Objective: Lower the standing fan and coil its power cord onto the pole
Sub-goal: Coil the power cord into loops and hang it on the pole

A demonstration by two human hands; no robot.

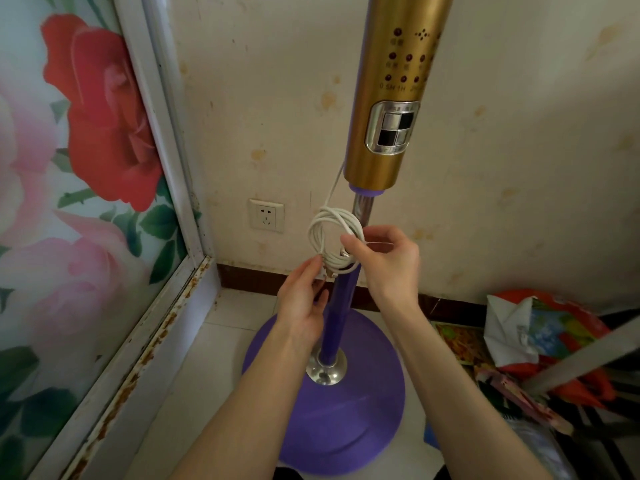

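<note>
Where the gold metallic control column (394, 91) of the standing fan meets its purple pole (341, 306), a coiled white power cord (332, 239) hangs against the chrome tube, at the frame's centre. Right hand (384, 261): fingers pinched narrow on the coil's 3 o'clock side, against the pole. Left hand (304, 303): fingertips closed on the coil's bottom, at 6 o'clock, where the plug end shows; how the plug sits I cannot tell. One strand runs from the coil up to the column's lower edge. Legible on the column: "0.5H 1H" under red indicator dots; other characters blurred. Silver button panel (393, 128) below them. White wall socket (266, 215) at 9 o'clock of the coil. Round purple base (363, 410) on the tiled floor. At 3 o'clock of the base, a crumpled colourful plastic bag (540, 327); contents not discernible.
</note>
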